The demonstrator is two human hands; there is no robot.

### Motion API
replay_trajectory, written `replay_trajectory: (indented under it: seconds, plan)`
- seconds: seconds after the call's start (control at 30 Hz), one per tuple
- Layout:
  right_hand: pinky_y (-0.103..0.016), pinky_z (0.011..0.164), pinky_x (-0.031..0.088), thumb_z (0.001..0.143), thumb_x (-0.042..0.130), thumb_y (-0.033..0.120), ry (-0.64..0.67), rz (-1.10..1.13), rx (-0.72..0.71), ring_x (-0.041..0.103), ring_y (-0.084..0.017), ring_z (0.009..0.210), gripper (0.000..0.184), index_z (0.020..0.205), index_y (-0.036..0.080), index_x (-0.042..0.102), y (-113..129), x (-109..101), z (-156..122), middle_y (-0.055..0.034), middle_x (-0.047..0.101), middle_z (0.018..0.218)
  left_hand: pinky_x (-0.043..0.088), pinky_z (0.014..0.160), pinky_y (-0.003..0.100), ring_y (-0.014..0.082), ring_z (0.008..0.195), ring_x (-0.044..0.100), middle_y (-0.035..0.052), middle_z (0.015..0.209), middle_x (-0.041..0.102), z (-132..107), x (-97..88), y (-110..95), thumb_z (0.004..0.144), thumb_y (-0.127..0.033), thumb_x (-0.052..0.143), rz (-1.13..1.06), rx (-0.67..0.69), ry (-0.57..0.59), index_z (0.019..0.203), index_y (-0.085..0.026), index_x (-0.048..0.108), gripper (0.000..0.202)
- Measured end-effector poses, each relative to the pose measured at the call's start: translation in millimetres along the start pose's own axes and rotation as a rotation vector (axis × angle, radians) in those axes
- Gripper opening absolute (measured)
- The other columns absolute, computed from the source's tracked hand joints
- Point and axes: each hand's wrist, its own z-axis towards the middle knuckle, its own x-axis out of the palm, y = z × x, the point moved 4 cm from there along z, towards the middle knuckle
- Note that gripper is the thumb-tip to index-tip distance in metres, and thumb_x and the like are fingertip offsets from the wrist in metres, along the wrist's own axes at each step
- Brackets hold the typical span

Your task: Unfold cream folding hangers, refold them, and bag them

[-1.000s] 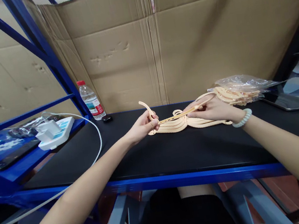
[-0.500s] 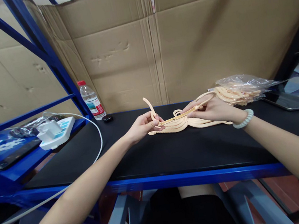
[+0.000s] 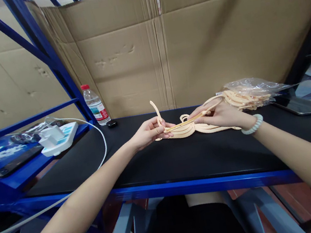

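Observation:
My left hand [image 3: 148,131] pinches a curved cream plastic hook piece [image 3: 156,112] that sticks up above its fingers. My right hand [image 3: 221,115] is closed on a flat cream slotted bar [image 3: 185,121] that runs from it to the left hand, where the two parts meet. Under both hands lies a small pile of cream plastic hangers [image 3: 196,129] on the black shelf top [image 3: 162,159]. A pale beaded bracelet [image 3: 252,125] is on my right wrist.
A clear bag of more cream parts [image 3: 245,94] lies at the right, a dark tablet [image 3: 297,105] beyond it. A water bottle [image 3: 95,105] and a small black object [image 3: 111,123] stand at the back left. A white power strip [image 3: 58,136] with cable sits on the blue side shelf. Cardboard walls the back.
The hook piece in my left hand has turned more upright and shifted slightly right toward the bar's end. My right hand has stayed almost still.

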Motion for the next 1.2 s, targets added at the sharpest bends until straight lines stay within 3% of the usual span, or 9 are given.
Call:
replay_trajectory:
  seconds: [0.2,0.37,0.73,0.93,1.2]
  plan:
    - [-0.025,0.052,0.037,0.083,0.058,0.047,0.001,-0.022,-0.015,0.049,-0.011,0.055,0.033,0.094,0.021,0.076,-2.2,2.0,0.5,-0.0016,0.065,0.065,0.056,0.058,0.02,0.0193,0.066,0.071,0.016,0.092,0.071,2.3,-2.9,4.4,0.068,-0.031,0.082,0.007,-0.015,-0.048,0.082,-0.013,0.051,0.038]
    - [-0.027,0.06,0.044,0.083,0.059,0.044,-0.014,0.005,-0.01,0.058,-0.015,0.067,0.03,0.092,0.021,0.075,-3.5,4.7,1.1,-0.004,0.071,0.08,0.055,0.056,0.019,0.0178,0.062,0.07,0.0118,0.081,0.071,3.4,-4.4,9.4,0.063,-0.033,0.084,0.028,0.02,-0.135,0.08,-0.013,0.052,0.042]
    - [-0.032,0.075,0.051,0.082,0.06,0.036,-0.068,0.073,-0.011,0.065,-0.021,0.088,0.021,0.085,0.023,0.076,-4.5,12.2,2.8,-0.0045,0.073,0.09,0.055,0.054,0.022,0.016,0.054,0.067,0.0036,0.062,0.065,-0.9,-1.8,14.7,0.064,-0.025,0.078,0.1,0.125,-0.363,0.073,-0.012,0.055,0.028]
    - [-0.033,0.081,0.053,0.082,0.061,0.033,-0.117,0.07,-0.006,0.066,-0.023,0.097,0.018,0.085,0.023,0.076,-2.8,15.7,3.3,-0.0047,0.074,0.09,0.057,0.058,0.026,0.0154,0.054,0.066,0.0066,0.071,0.069,-2.2,-1.8,14.5,0.066,-0.026,0.074,0.116,0.169,-0.424,0.073,-0.013,0.053,0.025]
    - [-0.031,0.078,0.054,0.081,0.062,0.028,-0.188,0.067,-0.012,0.068,-0.021,0.092,0.016,0.086,0.023,0.077,1.9,17.8,3.3,-0.004,0.074,0.095,0.055,0.055,0.022,0.0134,0.053,0.066,0.0064,0.073,0.071,-3.3,-0.8,11.0,0.065,-0.021,0.07,0.104,0.259,-0.517,0.071,-0.013,0.054,0.019]
